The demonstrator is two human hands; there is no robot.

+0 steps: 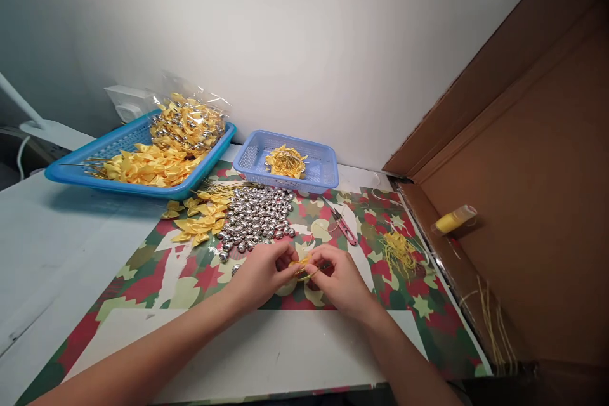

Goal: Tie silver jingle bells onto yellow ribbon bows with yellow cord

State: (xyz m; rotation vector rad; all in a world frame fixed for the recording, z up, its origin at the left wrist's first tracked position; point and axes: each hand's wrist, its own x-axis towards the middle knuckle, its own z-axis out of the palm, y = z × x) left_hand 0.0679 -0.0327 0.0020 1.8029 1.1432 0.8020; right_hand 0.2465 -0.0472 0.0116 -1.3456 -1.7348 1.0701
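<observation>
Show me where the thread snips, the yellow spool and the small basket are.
thread snips (343, 224), head view, on the handle.
yellow spool (451, 220), head view, on its body.
small basket (328, 171), head view, on its right wall.

The person's left hand (259, 273) and right hand (340, 279) are bare, with no gloves, rings or bracelets to be seen on them. Behind each hand the wrist is free of any watch or band, and further back from the hand both forearms are uncovered as far as the picture's lower edge, with no sleeve or cuff reaching into view. The fingernails near the fingertips look short and unpainted, though they are too small to judge closely.
</observation>
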